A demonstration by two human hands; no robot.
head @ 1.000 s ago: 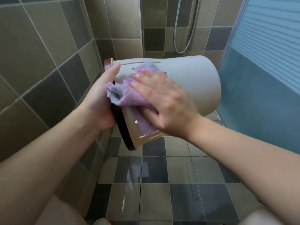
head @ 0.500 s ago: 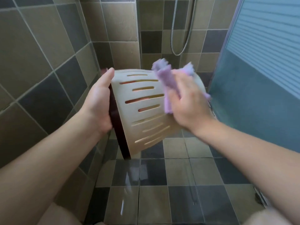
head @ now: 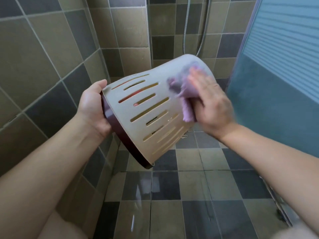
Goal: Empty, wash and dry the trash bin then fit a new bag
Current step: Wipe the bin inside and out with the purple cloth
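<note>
The bin [head: 155, 114] is hanging in mid-air, leaving open room beneath it down to the floor [head: 189, 195]. The tiled wall [head: 43, 75] is crowding close on the left, just beyond the left hand [head: 94, 109]. The glass door [head: 276, 83] is closing off the right, near the right hand [head: 210, 104]. A hose [head: 198, 31] is hanging behind.
</note>
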